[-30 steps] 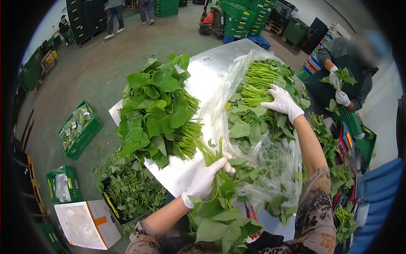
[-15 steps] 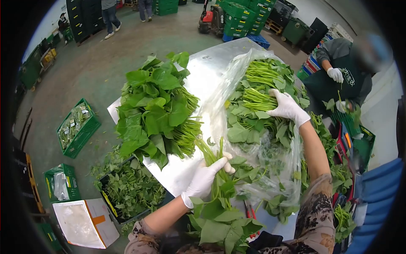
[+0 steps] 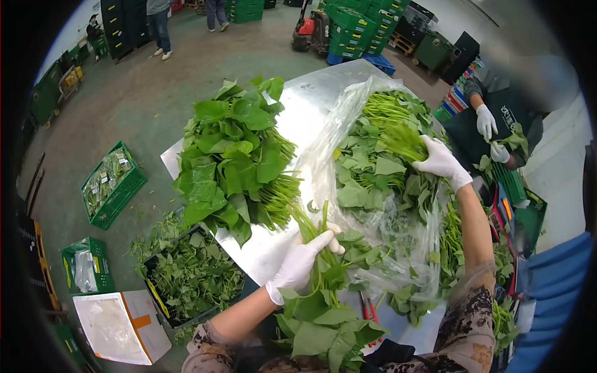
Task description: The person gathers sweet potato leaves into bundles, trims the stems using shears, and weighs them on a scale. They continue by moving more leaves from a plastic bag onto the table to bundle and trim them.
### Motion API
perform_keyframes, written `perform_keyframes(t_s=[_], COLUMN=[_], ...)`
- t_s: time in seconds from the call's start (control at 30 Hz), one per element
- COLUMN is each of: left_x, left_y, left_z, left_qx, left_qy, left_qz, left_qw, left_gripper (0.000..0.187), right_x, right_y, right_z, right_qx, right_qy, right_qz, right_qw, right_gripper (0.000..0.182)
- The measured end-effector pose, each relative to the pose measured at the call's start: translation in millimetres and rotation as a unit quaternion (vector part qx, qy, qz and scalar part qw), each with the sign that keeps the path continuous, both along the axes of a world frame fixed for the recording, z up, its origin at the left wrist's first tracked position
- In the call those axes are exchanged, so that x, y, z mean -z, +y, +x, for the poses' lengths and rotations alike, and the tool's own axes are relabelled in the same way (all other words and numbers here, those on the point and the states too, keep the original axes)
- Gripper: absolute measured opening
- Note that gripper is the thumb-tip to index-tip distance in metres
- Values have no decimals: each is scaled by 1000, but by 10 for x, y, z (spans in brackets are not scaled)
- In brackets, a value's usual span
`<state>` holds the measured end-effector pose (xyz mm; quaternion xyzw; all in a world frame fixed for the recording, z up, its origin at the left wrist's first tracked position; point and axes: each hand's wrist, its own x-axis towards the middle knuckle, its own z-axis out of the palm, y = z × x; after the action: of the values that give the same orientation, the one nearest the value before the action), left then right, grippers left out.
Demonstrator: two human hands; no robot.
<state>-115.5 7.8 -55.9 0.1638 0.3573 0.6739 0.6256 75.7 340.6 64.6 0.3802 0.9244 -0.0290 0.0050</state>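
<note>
Since the earlier frames, the right hand in a white glove [image 3: 443, 163] has shifted rightward across the bagged greens and now lifts a tuft of stems clear of the heap; the left has hardly moved.

Green plastic crate of packed greens [image 3: 112, 184]: on the floor, far left.
Black crate of loose leaf trimmings [image 3: 189, 276]: below the table edge.
Loose pile of broad-leaved greens [image 3: 233, 155]: on the shiny metal table [image 3: 305, 99], stems pointing right.
Left hand in a white glove [image 3: 301, 258]: fingers closed around a small bunch of long-stemmed greens [image 3: 317, 292], leaves hanging toward the person.
Clear plastic bag of greens [image 3: 373, 180]: open on the table; right hand closed on stems at its right side.

Step, as judged: gathering stems into a bunch. Next move likely calls for carrying the right-hand stems to the left-hand bunch, ends aligned.
</note>
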Motion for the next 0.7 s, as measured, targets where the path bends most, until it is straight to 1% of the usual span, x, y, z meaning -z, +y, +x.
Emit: perform_keyframes(t_s=[0.07,0.1,0.13,0.17,0.23,0.33,0.4,0.43,0.47,0.5,0.53,0.57,0.67,0.7], left_x=[-7,1,21,40,42,-24,-86,-101,-94,-111,-168,-211,-310,-349], left_y=[17,22,29,39,55,27,45,67,75,63,69,74,131,148], left_z=[12,27,32,38,59,107,101,69,57,81,108,124,211,259], left_qx=[-12,-3,5,14,13,1,-17,-20,-20,-18,-19,-23,-62,-75], left_qy=[-10,-10,-10,-8,1,1,17,29,38,45,21,36,82,103], left_qz=[-4,-3,-2,-1,7,1,10,18,23,27,17,32,87,79], left_qw=[1000,1000,1000,1000,1000,1000,1000,999,999,998,999,999,991,989], left_gripper=[10,11,14,18,19,17,13,14,16,18,18,18,19,21], right_x=[-27,-73,-114,-121,-192,67,-162,-265,-273,-278,-359,-453,-651,-655], right_y=[8,-51,-132,-185,-297,-121,-336,-405,-451,-520,-557,-596,-1118,-1328], right_z=[146,194,244,258,238,500,559,563,625,677,756,819,792,781], right_qx=[45,70,85,90,68,17,10,2,1,12,12,11,34,30], right_qy=[49,73,58,12,0,46,95,118,252,349,294,243,337,315], right_qz=[-21,-30,-42,-15,-10,106,82,72,15,-55,-41,-25,-50,-42], right_qw=[998,994,994,996,998,993,992,990,968,936,955,970,939,948], right_gripper=[84,87,90,91,90,76,73,72,63,58,57,57,61,62])
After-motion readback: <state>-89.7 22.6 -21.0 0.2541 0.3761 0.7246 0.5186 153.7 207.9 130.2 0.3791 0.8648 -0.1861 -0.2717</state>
